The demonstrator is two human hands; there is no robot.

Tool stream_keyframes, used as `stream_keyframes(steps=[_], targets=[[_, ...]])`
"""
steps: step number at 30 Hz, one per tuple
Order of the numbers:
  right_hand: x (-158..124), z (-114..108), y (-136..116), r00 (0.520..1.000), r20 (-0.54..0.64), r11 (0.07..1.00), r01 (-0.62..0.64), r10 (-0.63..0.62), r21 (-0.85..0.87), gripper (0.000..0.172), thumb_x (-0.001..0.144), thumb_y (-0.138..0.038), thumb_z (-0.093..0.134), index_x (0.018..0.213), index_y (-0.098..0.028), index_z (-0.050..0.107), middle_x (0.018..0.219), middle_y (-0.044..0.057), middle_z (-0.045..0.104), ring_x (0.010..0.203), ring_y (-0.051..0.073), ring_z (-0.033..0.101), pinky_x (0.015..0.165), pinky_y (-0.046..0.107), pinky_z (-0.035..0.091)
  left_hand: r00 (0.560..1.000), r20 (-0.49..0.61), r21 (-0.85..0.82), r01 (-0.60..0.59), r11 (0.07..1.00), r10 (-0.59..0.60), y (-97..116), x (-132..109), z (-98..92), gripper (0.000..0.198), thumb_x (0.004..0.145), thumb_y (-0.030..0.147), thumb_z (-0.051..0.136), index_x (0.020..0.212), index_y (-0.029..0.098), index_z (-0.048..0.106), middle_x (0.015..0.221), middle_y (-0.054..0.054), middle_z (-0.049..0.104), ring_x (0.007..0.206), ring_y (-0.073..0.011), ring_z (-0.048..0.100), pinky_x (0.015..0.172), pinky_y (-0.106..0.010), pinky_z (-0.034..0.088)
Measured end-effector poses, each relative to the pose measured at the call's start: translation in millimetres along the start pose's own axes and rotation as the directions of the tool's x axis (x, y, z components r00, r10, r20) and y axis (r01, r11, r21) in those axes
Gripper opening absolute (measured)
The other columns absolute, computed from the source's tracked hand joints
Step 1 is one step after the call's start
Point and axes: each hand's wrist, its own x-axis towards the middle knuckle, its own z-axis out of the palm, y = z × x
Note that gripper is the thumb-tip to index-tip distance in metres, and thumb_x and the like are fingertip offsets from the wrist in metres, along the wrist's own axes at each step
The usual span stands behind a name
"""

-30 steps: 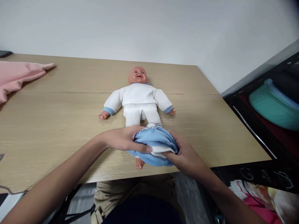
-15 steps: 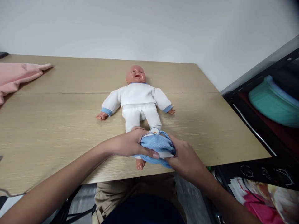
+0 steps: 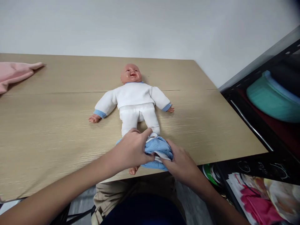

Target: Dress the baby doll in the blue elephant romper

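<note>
A baby doll (image 3: pixel 136 95) in a white top with blue cuffs and white bottoms lies on its back on the wooden table (image 3: pixel 70 122), its head toward the wall. At its lower legs, bunched blue and white cloth clothing (image 3: pixel 158 148) is gathered between both hands. My left hand (image 3: pixel 134 148) is closed on the left side of this cloth, thumb across it. On the other side, my right hand (image 3: pixel 179 157) grips the cloth's right edge. One bare doll foot (image 3: pixel 133 170) shows below my left hand; the other foot is hidden by cloth and fingers.
Pink cloth (image 3: pixel 16 73) lies at the table's far left. Right of the table stands a black shelf rack with a green-blue basin (image 3: pixel 274 97) on it. Lower down, a pink item (image 3: pixel 261 204) and printed packets sit by the table's right corner. A white wall is behind.
The left hand has turned and gripped further over the cloth, which is more bunched now. Blue cloth now shows at the doll's other leg too. The view has shifted slightly.
</note>
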Motion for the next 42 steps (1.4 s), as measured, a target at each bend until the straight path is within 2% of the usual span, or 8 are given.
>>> stream_keyframes(steps=[7,11,18,21,23,26,31,42], targets=[[5.0,1.9,3.5,0.99,-0.084,0.99,0.103,-0.112,-0.101,0.045,0.093,-0.037,0.071,0.135,-0.023,0.072,0.13,0.015,0.077,0.115,0.04,0.073,0.094,0.051,0.053,1.0,-0.013,0.144,-0.013,0.989,0.015,-3.4,2.4,3.0,0.044,0.091,0.04,0.068,0.128,0.017,0.059,0.12,-0.015,0.078,0.106,-0.0422,0.077,0.087,-0.05,0.058],[6.6,3.0,6.9,0.994,-0.033,0.995,0.103,-0.102,0.006,0.039,0.097,-0.043,0.068,0.133,-0.027,0.073,0.117,0.01,0.082,0.109,0.038,0.074,0.093,0.051,0.054,0.998,0.052,0.145,-0.04,0.989,0.033,-7.3,4.0,1.7,0.039,0.092,0.04,0.067,0.121,0.014,0.063,0.101,-0.013,0.077,0.099,-0.0405,0.075,0.093,-0.051,0.057],[4.9,19.6,19.7,0.994,0.1,0.898,-0.016,-0.032,0.439,0.063,0.096,-0.043,0.069,0.155,-0.03,0.054,0.152,0.009,0.07,0.14,0.035,0.067,0.115,0.052,0.053,0.992,0.128,-0.094,-0.01,0.996,0.022,-18.8,6.0,-9.0,0.077,0.078,0.033,0.081,0.146,0.011,0.055,0.116,-0.015,0.074,0.115,-0.0414,0.068,0.091,-0.045,0.056],[2.0,27.4,21.0,0.999,0.013,0.903,0.025,-0.034,0.428,0.066,0.091,-0.042,0.074,0.153,-0.028,0.055,0.146,0.008,0.072,0.133,0.034,0.069,0.111,0.049,0.054,0.99,0.132,-0.189,-0.015,0.982,0.04,-23.5,4.3,-12.7,0.084,0.074,0.028,0.081,0.152,0.013,0.052,0.125,-0.015,0.073,0.121,-0.0409,0.067,0.093,-0.044,0.055],[-0.1,28.5,19.5,0.99,-0.078,0.909,0.14,-0.118,0.392,0.054,0.092,-0.04,0.076,0.143,-0.029,0.061,0.129,0.005,0.076,0.114,0.029,0.074,0.097,0.043,0.058,0.99,0.126,-0.25,-0.029,0.968,0.063,-25.9,2.2,-15.6,0.081,0.073,0.027,0.081,0.149,0.015,0.054,0.125,-0.014,0.072,0.118,-0.0391,0.068,0.091,-0.042,0.055],[0.2,24.7,15.6,0.905,-0.242,0.874,0.407,-0.349,0.265,0.03,0.092,-0.029,0.076,0.121,-0.03,0.067,0.101,-0.001,0.07,0.088,0.021,0.068,0.078,0.034,0.053,0.986,0.132,-0.338,-0.048,0.94,0.098,-29.2,-0.3,-20.8,0.072,0.071,0.027,0.083,0.138,0.018,0.06,0.117,-0.009,0.071,0.111,-0.0349,0.07,0.086,-0.038,0.055],[14.9,18.4,18.8,0.666,-0.397,0.698,0.711,-0.632,0.082,0.031,0.089,-0.012,0.075,0.114,-0.028,0.066,0.115,0.002,0.061,0.104,0.021,0.064,0.086,0.032,0.053,0.98,0.184,-0.477,0.016,0.879,0.082,-33.2,-0.4,-24.7,0.047,0.071,0.031,0.084,0.111,0.024,0.061,0.1,0.001,0.068,0.09,-0.0249,0.069,0.07,-0.031,0.049],[23.3,21.3,30.7,0.592,-0.378,0.627,0.778,-0.712,0.039,0.053,0.086,-0.006,0.077,0.13,-0.03,0.06,0.123,0.007,0.055,0.115,0.026,0.062,0.092,0.037,0.061,0.987,0.149,-0.605,0.045,0.795,0.057,-38.9,-4.3,-20.2,0.045,0.075,0.032,0.088,0.108,0.024,0.058,0.09,0.005,0.06,0.081,-0.0183,0.062,0.067,-0.027,0.044]])
